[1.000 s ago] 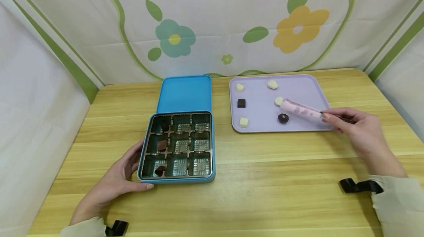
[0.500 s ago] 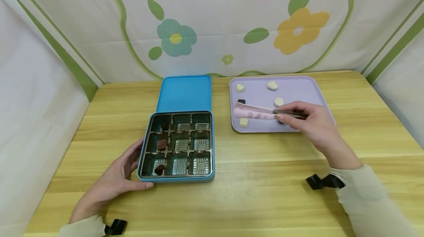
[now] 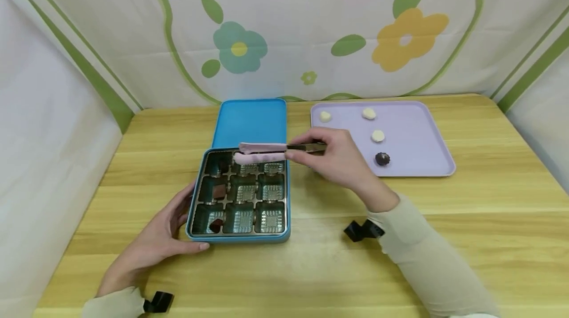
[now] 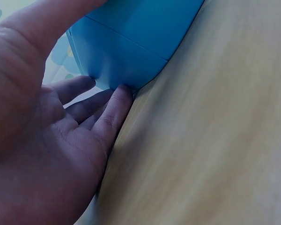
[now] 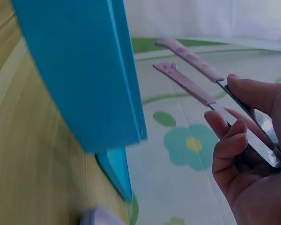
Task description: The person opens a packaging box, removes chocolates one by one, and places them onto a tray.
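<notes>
A blue tin [image 3: 238, 240] with a nine-section insert sits on the table. Brown chocolates lie in its left column, a square chocolate [image 3: 219, 191] in the middle one. My left hand [image 3: 155, 239] holds the tin's near left corner, thumb along the front, fingertips against the left side. In my right hand [image 3: 340, 160] is a pair of tongs [image 3: 262, 148] with pink tips, pointing left over the tin's back row. The right wrist view shows the tips apart with nothing between them.
Behind the tin lies its blue lid [image 3: 251, 120]. A lilac tray [image 3: 418, 145] to the right bears a dark chocolate [image 3: 382, 159] and several white pieces, one being a round white piece [image 3: 378, 136]. The right hand hides the tray's near left part. A flowered cloth [image 3: 284, 31] hangs behind the table.
My right hand has swept left with the tongs, from above the tray's right side to over the tin's back row. The left hand stays at the tin's corner.
</notes>
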`<state>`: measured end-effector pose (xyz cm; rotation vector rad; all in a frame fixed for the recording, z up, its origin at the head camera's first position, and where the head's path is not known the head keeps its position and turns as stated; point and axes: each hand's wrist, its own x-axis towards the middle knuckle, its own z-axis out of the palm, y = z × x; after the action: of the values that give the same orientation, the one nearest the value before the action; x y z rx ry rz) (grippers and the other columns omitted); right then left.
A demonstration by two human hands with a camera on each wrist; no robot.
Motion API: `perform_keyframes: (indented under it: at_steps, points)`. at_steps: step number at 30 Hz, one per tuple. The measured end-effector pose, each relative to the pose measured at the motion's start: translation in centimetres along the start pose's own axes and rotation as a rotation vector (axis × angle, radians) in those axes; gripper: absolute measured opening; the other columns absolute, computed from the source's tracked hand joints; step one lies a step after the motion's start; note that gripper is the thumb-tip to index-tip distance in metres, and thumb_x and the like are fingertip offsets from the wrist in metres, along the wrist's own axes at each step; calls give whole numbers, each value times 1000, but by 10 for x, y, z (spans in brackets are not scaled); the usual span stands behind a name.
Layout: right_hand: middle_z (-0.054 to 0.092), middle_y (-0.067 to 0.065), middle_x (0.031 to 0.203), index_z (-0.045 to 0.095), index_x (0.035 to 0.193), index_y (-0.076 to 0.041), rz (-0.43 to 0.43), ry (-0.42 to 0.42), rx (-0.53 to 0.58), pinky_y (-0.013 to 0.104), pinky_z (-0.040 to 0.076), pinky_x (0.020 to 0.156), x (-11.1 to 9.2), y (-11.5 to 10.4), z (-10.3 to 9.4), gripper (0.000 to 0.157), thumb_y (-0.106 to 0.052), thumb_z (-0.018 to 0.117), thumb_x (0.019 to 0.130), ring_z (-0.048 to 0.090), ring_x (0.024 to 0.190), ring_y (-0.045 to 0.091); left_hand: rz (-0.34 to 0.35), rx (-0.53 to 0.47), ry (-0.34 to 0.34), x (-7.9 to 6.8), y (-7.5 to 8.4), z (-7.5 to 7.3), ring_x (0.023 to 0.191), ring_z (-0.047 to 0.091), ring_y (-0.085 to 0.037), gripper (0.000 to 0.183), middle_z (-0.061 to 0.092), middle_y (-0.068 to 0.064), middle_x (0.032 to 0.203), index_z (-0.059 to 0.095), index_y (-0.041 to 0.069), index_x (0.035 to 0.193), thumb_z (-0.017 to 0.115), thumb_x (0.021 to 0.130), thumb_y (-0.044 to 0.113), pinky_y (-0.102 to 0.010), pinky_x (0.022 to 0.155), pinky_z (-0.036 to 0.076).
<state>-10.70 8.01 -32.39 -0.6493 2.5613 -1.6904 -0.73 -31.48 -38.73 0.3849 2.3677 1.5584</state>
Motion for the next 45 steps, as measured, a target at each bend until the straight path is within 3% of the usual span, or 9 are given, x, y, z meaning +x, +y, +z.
perform_keyframes:
  at_steps: [7, 11, 16, 21, 25, 31, 35, 38, 45]
  points:
    - [83, 4, 103, 84, 107, -9, -122, -12, 3, 37, 61, 81, 17, -8, 30, 16, -16, 85, 93, 75, 93, 16, 6, -13, -1, 2, -1, 1, 142, 45, 9, 124, 29, -25, 173, 18, 21, 174, 94, 78, 0, -6, 111, 40]
    - [83, 6, 96, 84, 103, -6, -139, -13, 3, 34, 63, 76, 17, -4, 39, 14, -15, 85, 92, 76, 85, 18, -6, -22, 0, 2, -1, 2, 143, 44, 11, 125, 29, -24, 174, 18, 23, 174, 95, 78, 1, -7, 111, 40]
    - [83, 5, 93, 84, 100, -7, -103, -2, -16, 25, 60, 69, 14, -2, 45, 13, -18, 86, 92, 75, 79, 17, -13, -21, 5, 3, -1, 3, 143, 43, 12, 124, 30, -24, 174, 20, 24, 174, 95, 78, 2, -6, 110, 40]
    - [82, 4, 95, 84, 101, -8, -79, -31, -107, 23, 57, 67, 16, -8, 48, 14, -20, 84, 94, 72, 75, 11, -27, -31, -4, 3, -2, 6, 144, 42, 12, 123, 30, -22, 175, 20, 25, 174, 95, 79, 3, -6, 110, 41]
    - [81, 3, 91, 85, 99, -8, -122, -72, -227, 23, 55, 65, 27, -24, 50, 16, -24, 83, 95, 66, 69, 8, -32, -34, -1, 4, -1, 7, 145, 42, 10, 124, 31, -20, 175, 21, 26, 174, 96, 78, 4, -7, 110, 41]
    - [76, 0, 75, 82, 88, -8, -159, -195, -410, 23, 49, 62, 53, -48, 62, 15, -22, 81, 94, 60, 63, 11, -31, -29, -13, 6, -2, 7, 144, 43, 10, 122, 31, -19, 175, 20, 27, 174, 95, 79, 6, -7, 110, 41]
    - [77, 2, 79, 80, 87, -7, -149, -286, -474, 23, 52, 66, 60, -50, 70, 16, -19, 78, 98, 65, 68, 12, -19, -39, -26, 10, -5, 10, 145, 43, 10, 122, 31, -19, 175, 19, 27, 174, 95, 80, 5, -8, 111, 41]
    - [78, 4, 83, 79, 88, -6, -128, -300, -427, 25, 54, 68, 57, -44, 67, 17, -18, 77, 99, 66, 72, 12, -17, -44, -27, 13, -6, 13, 145, 43, 9, 122, 32, -18, 175, 20, 28, 174, 95, 80, 5, -9, 111, 41]
    - [81, 2, 91, 83, 95, -9, -47, -127, -204, 28, 60, 73, 35, -21, 46, 12, -21, 82, 96, 72, 78, 12, -47, -24, -21, 13, -3, 9, 142, 42, 14, 123, 30, -20, 175, 21, 26, 174, 97, 78, 8, -7, 110, 39]
